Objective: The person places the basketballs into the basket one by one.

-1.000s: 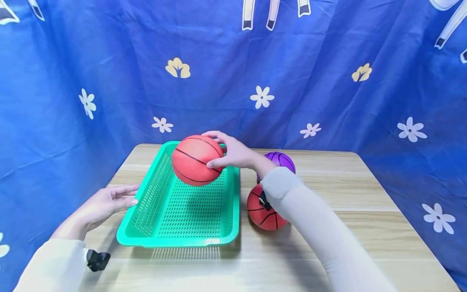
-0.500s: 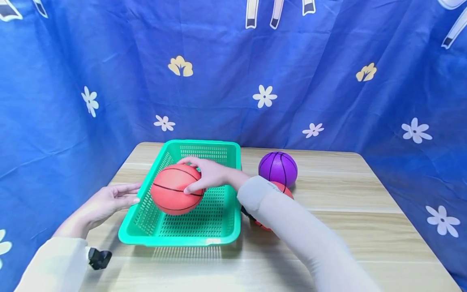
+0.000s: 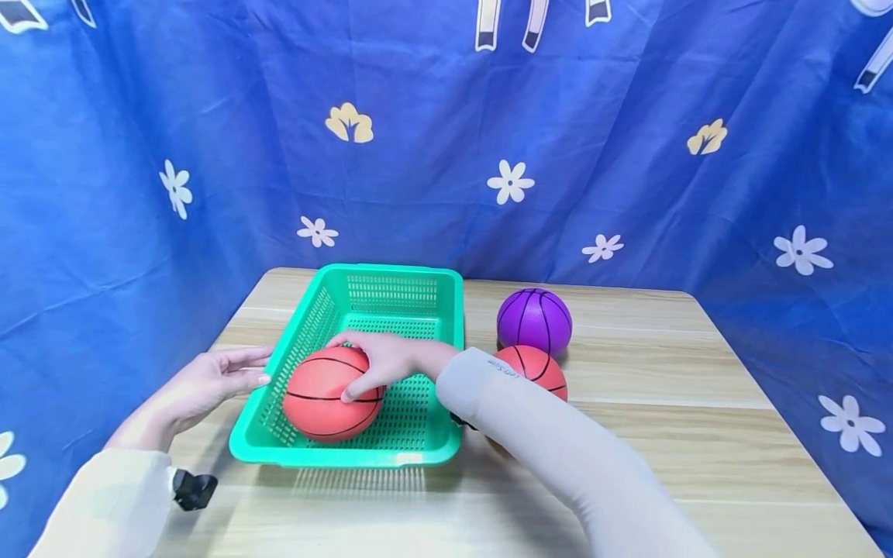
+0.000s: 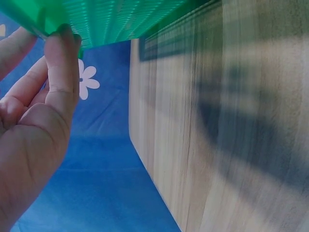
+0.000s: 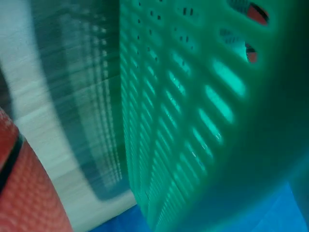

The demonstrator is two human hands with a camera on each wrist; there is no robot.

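Observation:
An orange-red toy basketball (image 3: 324, 403) with black lines is low inside the green plastic basket (image 3: 240, 434), at its front left. My right hand (image 3: 380, 363) grips this ball from the right and above, thumb on the near side. In the left wrist view, my left hand (image 4: 41, 96) holds the basket's left rim with thumb and fingertips. Right of the basket, a second orange-red ball (image 3: 533, 368) is partly hidden by my right sleeve. Behind it sits a purple ball (image 3: 534, 319). The right wrist view shows the perforated basket wall (image 5: 169, 121) but not my fingers.
The basket and balls are on a light wooden table (image 3: 663, 434). A blue curtain (image 3: 418, 178) with flower prints hangs around its back and sides. My right forearm (image 3: 558, 442) crosses above the basket's right rim.
My right hand has carried the held ball leftward, toward me and down into the basket. More of the purple ball shows now. My left hand keeps its place on the rim.

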